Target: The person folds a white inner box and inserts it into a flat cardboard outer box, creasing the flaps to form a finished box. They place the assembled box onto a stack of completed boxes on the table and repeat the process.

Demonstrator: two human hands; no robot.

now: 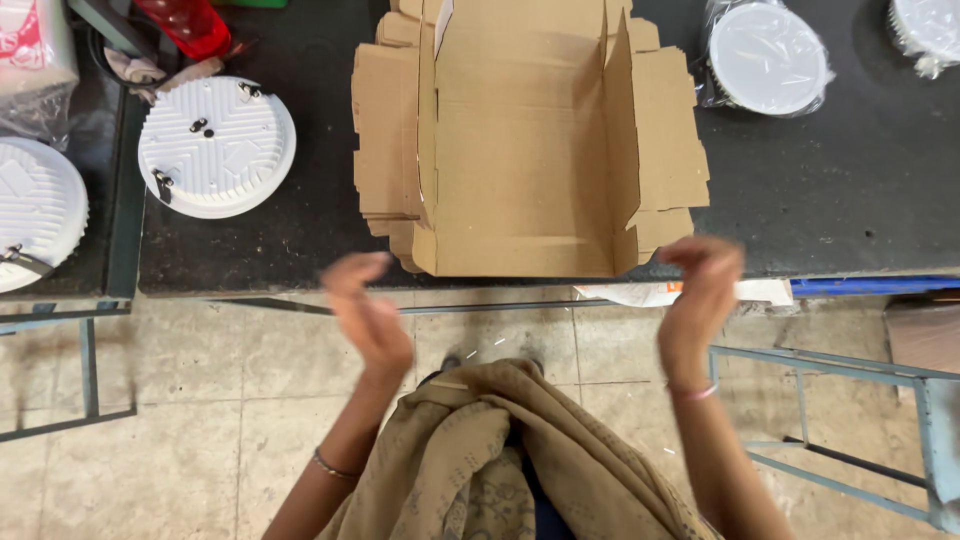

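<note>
- Nearest the camera, at 6 o'clock: a tan scarf point(500, 450) hangs down the person's front, over a pale tiled floor point(180, 420).
- Left hand point(365, 310) at about 8 o'clock of the box, raised off the table edge, palm turned inward, fingers loosely curled. It holds nothing and touches nothing; slightly blurred. A thin bangle sits on that forearm.
- Right hand point(700, 295) at about 4 o'clock of the box, wrist bent, fingers drooping toward the near right corner flap. It grips nothing; whether the fingertips touch the flap I cannot tell. A pink band is on the wrist.
- Both forearms rise from below and splay outward, the hands flanking the box's near wall, well apart from each other.
- Cardboard box point(520, 150) sits half-folded on the dark table point(830, 190), at 12 o'clock from the hands: floor flat, side walls upright, outer flaps spread left and right, near wall standing at the table edge.
- Judgement: to fold it well, both hands should take the side flaps evenly and press along the creases, keeping the box square to the table edge so the tabs line up.
- Farther left, at 10 o'clock: a round white lamp point(216, 146), back upward with metal clips; another is cut off at the left edge.
- Far right, at 1 o'clock: a bagged white lamp point(768, 55) in clear plastic.
</note>
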